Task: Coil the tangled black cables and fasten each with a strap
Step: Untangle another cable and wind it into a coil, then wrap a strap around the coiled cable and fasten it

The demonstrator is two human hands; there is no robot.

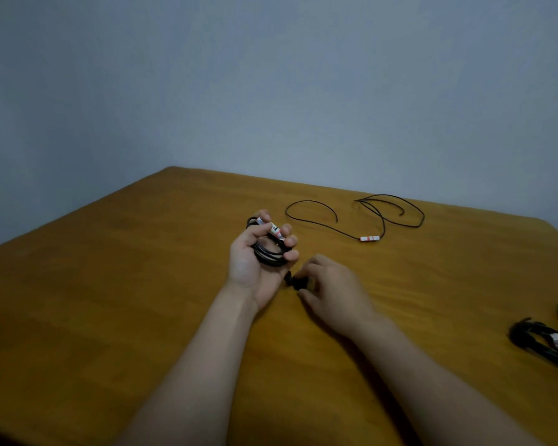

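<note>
Coiled black cable [269, 252], gripped in curled left hand [250, 262] above table [142, 284]. Small black piece [292, 280], strap or plug unclear, pinched by right hand [332, 288] beside coil. Step: fastening. Next: likely wrapping strap round loops without slackening.

We have one view only, worn on the person's head, and through it we look forward and down along both forearms [207, 365] onto the wooden surface [110, 300]. We sit close. The left hand [255, 262] and right hand [335, 291] fall just below frame centre, and the cable bundle [271, 252] gripped in the left marks the middle. The wide lens takes in much of the plain wall [271, 75], which fills the upper part. We face the surface's far corner at upper left, while the frame's right edge cuts through the coiled cables [541, 342].
</note>
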